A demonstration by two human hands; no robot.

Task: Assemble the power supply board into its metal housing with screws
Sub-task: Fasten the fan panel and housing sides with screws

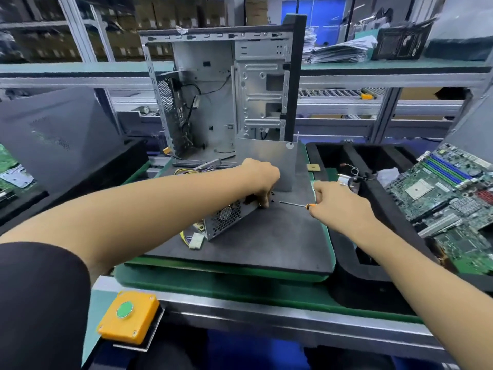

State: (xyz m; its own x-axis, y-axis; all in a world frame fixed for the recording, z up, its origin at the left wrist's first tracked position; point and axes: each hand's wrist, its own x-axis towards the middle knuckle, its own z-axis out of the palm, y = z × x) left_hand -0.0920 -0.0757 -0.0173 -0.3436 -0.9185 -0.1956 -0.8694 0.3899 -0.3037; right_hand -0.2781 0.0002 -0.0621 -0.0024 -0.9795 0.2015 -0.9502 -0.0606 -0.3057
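The power supply's metal housing [225,218], a grey box with a honeycomb fan grille, lies on the dark foam mat [266,236]. My left hand [260,180] reaches over its far right corner, fingers curled down at that corner beside some small dark screws [272,194]. My right hand [336,202] grips an orange-handled screwdriver [293,204], its thin shaft pointing left toward that corner. A flat metal cover panel [266,161] stands just behind my left hand. Wire bundles with a white connector [196,240] trail out at the housing's near left.
An open computer case [226,97] stands upright behind the mat. Black foam trays at right hold green motherboards [448,193] and a small fan part [352,180]. A dark side panel [53,140] leans at left. A yellow box with a green button [128,313] sits on the bench's front rail.
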